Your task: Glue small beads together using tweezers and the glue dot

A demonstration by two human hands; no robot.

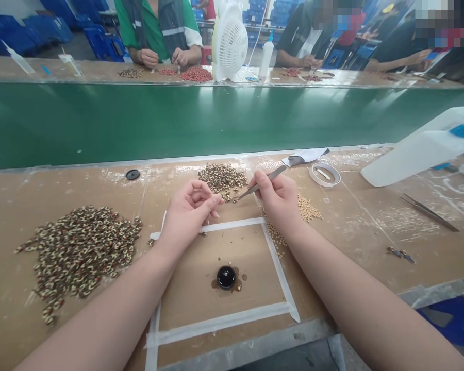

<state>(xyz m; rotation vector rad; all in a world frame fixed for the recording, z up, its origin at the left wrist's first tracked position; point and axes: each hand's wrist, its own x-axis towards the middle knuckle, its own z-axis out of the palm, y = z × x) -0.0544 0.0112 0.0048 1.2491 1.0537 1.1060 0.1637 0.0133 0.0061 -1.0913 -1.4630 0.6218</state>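
My right hand (277,198) is closed around metal tweezers (263,182), whose tips point left at a small dark part beside my left fingertips. My left hand (189,210) is pinched shut, thumb against forefinger, on something too small to make out. Both hands hover over the far edge of a white tape rectangle (278,268) on the brown workbench. A small pile of dark speckled parts (222,178) lies just beyond the hands. Pale beige beads (309,208) are scattered under and right of my right hand. A black cap with glue (226,276) sits inside the rectangle.
A large heap of speckled parts (81,250) lies at the left. A tape roll (325,174), spare tweezers (429,211) and a white bottle (417,149) are at the right. A green conveyor belt (178,121) runs behind; other people work across it near a white fan (229,41).
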